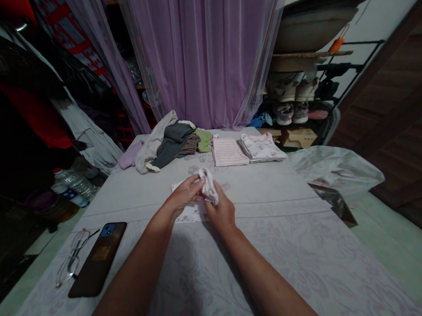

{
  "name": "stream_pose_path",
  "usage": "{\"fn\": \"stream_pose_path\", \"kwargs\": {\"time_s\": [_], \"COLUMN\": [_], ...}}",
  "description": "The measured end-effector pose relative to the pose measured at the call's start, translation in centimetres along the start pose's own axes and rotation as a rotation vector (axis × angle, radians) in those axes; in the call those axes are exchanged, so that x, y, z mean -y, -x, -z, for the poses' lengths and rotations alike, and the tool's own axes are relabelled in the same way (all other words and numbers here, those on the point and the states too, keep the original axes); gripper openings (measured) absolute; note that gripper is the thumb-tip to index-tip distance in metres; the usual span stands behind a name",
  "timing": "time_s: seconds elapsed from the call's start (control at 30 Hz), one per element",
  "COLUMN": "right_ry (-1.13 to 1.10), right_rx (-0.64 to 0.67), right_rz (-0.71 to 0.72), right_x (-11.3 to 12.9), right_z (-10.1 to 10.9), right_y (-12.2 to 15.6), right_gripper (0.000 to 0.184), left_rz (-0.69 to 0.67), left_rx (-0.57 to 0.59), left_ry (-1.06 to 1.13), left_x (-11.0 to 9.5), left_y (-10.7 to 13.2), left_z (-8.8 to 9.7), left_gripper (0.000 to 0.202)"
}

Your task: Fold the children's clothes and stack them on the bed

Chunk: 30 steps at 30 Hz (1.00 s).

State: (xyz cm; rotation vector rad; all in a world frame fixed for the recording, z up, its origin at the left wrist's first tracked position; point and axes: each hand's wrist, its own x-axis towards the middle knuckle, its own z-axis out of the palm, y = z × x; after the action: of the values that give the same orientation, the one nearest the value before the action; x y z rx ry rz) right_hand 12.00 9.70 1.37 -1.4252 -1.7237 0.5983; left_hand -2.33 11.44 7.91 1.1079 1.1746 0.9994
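Note:
Between my two hands, just above the table, is a small bunched piece of white cloth (pixel 209 186), its exact kind hard to make out. My left hand (pixel 186 194) grips its left side, and my right hand (pixel 221 207) has the lower right side. Under them lies a white printed cloth (pixel 190 213), flat on the table and partly covered by my hands. Farther back are a folded pink striped garment (pixel 229 152) and, beside it, a stack of folded white printed clothes (pixel 264 147) with a pink neckline on top.
A loose heap of clothes (pixel 172 139) lies at the table's back left. Eyeglasses (pixel 74 254) and a dark phone (pixel 100 259) rest at the front left of the patterned tablecloth (pixel 303 257). Plastic bottles (pixel 71 185) stand left of the table; a clear plastic bag (pixel 340 169) is on the right.

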Motion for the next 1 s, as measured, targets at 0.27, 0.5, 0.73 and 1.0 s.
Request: {"fn": "stream_pose_path", "kwargs": {"time_s": [0.27, 0.5, 0.73, 1.0], "right_ry": [-0.126, 0.193, 0.636, 0.752], "right_rx": [-0.441, -0.189, 0.132, 0.222], "right_rz": [-0.367, -0.023, -0.209, -0.230], "right_x": [-8.1, -6.5, -4.1, -3.0], "right_z": [6.5, 7.9, 8.1, 8.1], "right_y": [1.3, 0.7, -1.6, -2.3], "right_gripper": [0.077, 0.038, 0.047, 0.039], "left_rz": [-0.016, -0.148, -0.249, -0.019], "left_rx": [-0.231, -0.306, -0.181, -0.334], "left_ry": [-0.340, -0.668, -1.083, -1.254], "left_x": [3.9, 7.2, 8.4, 7.1], "left_y": [-1.4, 1.5, 3.2, 3.5], "left_z": [1.2, 2.6, 3.7, 3.7], "left_gripper": [0.049, 0.039, 0.049, 0.060]}}
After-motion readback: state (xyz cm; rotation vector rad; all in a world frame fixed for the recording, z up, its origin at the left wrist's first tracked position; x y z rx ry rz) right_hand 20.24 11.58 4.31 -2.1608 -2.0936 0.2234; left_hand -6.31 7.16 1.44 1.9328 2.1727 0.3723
